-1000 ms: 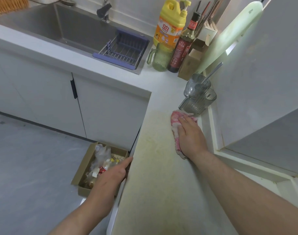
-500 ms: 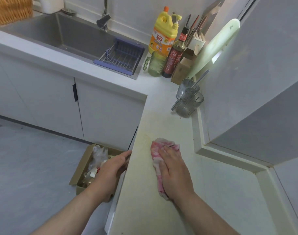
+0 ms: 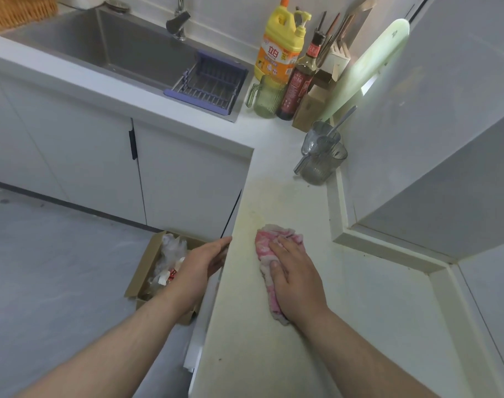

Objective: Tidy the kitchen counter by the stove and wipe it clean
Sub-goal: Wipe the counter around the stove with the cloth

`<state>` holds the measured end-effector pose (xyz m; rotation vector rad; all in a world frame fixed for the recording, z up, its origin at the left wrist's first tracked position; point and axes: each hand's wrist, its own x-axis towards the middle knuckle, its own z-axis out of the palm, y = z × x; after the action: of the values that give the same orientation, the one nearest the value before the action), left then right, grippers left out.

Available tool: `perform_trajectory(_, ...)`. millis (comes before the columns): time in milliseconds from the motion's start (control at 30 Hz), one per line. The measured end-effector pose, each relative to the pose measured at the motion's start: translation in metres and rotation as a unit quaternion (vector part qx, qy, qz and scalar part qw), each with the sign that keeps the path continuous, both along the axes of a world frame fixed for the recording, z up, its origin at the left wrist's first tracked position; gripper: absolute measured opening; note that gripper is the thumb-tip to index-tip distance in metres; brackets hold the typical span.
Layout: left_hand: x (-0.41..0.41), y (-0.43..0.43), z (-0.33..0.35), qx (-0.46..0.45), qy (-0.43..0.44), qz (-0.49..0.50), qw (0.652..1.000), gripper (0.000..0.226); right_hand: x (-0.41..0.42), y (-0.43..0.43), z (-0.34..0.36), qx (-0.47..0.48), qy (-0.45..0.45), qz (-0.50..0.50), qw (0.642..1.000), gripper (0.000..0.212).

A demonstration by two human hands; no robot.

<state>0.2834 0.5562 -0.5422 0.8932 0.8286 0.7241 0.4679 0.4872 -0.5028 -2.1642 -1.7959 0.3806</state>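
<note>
Yellowish tabletop (image 3: pixel 273 354), wiping step: right hand (image 3: pixel 298 278) flat on pink cloth (image 3: pixel 266 245), left hand (image 3: pixel 200 265) open at its edge; next probably needs firm strokes.

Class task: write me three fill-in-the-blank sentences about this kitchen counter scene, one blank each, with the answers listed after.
The right hand presses a ____ cloth flat on the counter.
The left hand touches the counter's edge, above a ____ box on the floor.
The detergent bottle by the wall is ____.
Answers: pink; cardboard; yellow.
</note>
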Motion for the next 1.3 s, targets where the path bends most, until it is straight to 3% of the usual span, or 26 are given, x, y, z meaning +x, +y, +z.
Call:
perform_trajectory(233, 0.003, 0.006, -0.015, -0.025, -0.004, -0.002, 1.000, 0.036, 0.014, 0.046, -0.004, 0.009, 0.001, -0.003, 1.000, 0.050)
perform_trajectory(500, 0.017, 0.041, -0.066, -0.119, 0.092, -0.023, 0.988, 0.034, 0.028, 0.115, -0.006, 0.007, -0.024, -0.004, 1.000, 0.061)
perform_trajectory(733, 0.023, 0.037, -0.076, -0.172, 0.086, 0.047, 0.980, 0.028, 0.034, 0.170, -0.001, 0.032, -0.018, 0.022, 0.999, 0.045)
perform_trajectory(967, 0.017, 0.028, -0.051, -0.115, 0.064, 0.016, 0.991, 0.043, 0.034, 0.174, -0.005, 0.028, -0.002, 0.017, 0.999, 0.045)
perform_trajectory(1100, 0.008, 0.010, -0.024, -0.059, 0.056, 0.020, 0.996, 0.028, 0.015, 0.147, -0.007, 0.039, 0.003, 0.049, 0.998, 0.044)
perform_trajectory(1167, 0.003, -0.002, -0.015, -0.021, 0.017, 0.041, 0.999, 0.039, 0.005, 0.129, -0.008, 0.043, -0.001, 0.059, 0.997, 0.044)
perform_trajectory(1300, -0.003, -0.006, -0.014, -0.048, -0.045, 0.071, 0.995, 0.028, -0.015, 0.088, -0.006, 0.033, 0.002, 0.074, 0.997, 0.045)
